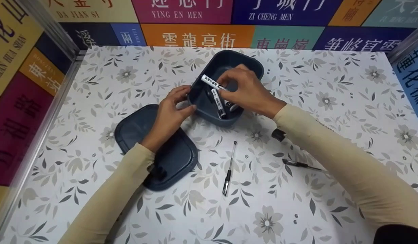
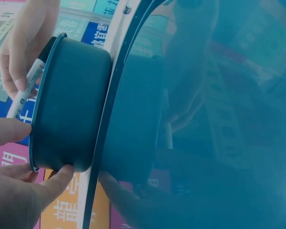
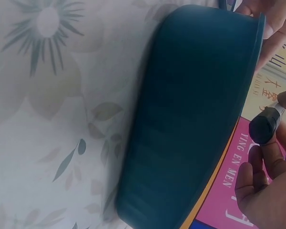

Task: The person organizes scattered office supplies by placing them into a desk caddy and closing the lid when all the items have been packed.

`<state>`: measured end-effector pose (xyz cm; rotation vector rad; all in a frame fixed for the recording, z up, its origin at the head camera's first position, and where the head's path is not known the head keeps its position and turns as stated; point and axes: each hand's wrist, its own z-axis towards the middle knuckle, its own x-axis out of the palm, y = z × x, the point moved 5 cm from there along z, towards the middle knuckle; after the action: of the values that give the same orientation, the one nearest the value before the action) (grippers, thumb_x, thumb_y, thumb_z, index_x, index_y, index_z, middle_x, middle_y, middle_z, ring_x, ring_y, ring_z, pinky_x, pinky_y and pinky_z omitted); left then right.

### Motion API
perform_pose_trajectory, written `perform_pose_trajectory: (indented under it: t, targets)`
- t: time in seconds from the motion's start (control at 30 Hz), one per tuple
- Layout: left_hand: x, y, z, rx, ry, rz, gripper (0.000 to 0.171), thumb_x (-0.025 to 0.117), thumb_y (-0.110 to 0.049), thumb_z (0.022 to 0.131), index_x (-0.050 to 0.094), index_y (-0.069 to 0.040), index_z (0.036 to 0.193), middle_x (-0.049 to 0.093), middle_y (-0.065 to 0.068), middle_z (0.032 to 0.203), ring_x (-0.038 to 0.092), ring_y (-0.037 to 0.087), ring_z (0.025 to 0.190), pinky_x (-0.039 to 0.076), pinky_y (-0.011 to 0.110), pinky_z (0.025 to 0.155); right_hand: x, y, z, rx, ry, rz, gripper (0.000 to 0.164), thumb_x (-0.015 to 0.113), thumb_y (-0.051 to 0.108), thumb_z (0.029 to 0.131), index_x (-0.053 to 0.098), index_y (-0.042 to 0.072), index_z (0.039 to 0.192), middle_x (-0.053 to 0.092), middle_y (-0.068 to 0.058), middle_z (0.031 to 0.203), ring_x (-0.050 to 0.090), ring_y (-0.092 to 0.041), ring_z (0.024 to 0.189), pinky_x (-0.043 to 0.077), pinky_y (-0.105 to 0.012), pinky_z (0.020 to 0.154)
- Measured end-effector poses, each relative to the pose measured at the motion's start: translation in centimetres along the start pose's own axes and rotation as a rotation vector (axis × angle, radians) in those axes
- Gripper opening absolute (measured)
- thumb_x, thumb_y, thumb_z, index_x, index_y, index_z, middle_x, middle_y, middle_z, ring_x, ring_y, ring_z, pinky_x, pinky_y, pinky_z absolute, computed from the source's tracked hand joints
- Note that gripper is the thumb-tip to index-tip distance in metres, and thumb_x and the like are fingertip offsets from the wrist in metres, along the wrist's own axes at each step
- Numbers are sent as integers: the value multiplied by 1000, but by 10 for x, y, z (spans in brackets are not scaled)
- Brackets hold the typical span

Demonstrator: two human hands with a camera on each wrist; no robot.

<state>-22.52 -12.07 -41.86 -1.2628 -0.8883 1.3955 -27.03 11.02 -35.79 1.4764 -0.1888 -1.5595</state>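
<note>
Dk unclear obj [image 1: 399,234] nearest cam, R hand [image 1: 244,88] pinching marker [image 1: 209,80] over box [image 1: 212,121], L hand [image 1: 169,116] gripping its corner.

Colourful lettered panels [image 1: 187,15] behind floral tabletop [image 1: 351,118]

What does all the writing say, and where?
"DA JIAN SI": yellow back panel.
"YING EN MEN": pink back panel.
"ZI CHENG MEN": dark blue back panel.
"雲龍亭街": orange back panel.
"花山", "LIAN HUA SHAN": yellow left panel.
"東站": orange left panel.
Other wall writing is cut off or unclear; the white markers' print is too small.
</note>
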Motion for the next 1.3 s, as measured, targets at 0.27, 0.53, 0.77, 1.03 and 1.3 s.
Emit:
perform_pose_trajectory:
  t: [0.27,0.53,0.77,1.03,1.3]
  targets:
    - [-1,-1,-1,4,-3,0,58,78,6,92,62,12,147,60,16,155,64,43,134,54,49,117,8,-2,7,11,31,-22,19,82,16,94,81,8,111,76,-5,103,56,-31,108,46,-35,97]
    - [1,-2,0,-2,2,-31,58,78,8,92,62,12,147,60,16,155,66,38,133,56,44,115,8,-6,4,4,33,-38,21,84,17,95,81,7,112,77,-5,106,58,-32,110,47,-38,100]
    - [1,-2,0,-6,-7,-30,57,78,10,91,63,12,146,60,16,154,66,39,132,56,44,114,3,-5,-1,-13,15,-29,21,83,16,94,81,5,112,78,-7,105,58,-32,110,45,-38,101]
    - [0,-1,-1,-10,0,-27,59,78,9,92,61,12,148,58,16,156,65,38,133,56,47,115,-1,-7,-17,-68,3,-20,19,83,13,95,80,4,112,79,-11,106,57,-25,106,45,-40,101]
    - [-1,0,-1,-10,-4,-37,58,78,10,91,62,12,147,58,17,156,65,39,133,56,48,115,-6,-9,-32,-103,-14,-6,22,84,11,92,81,1,112,79,-12,107,58,-37,106,45,-37,97]
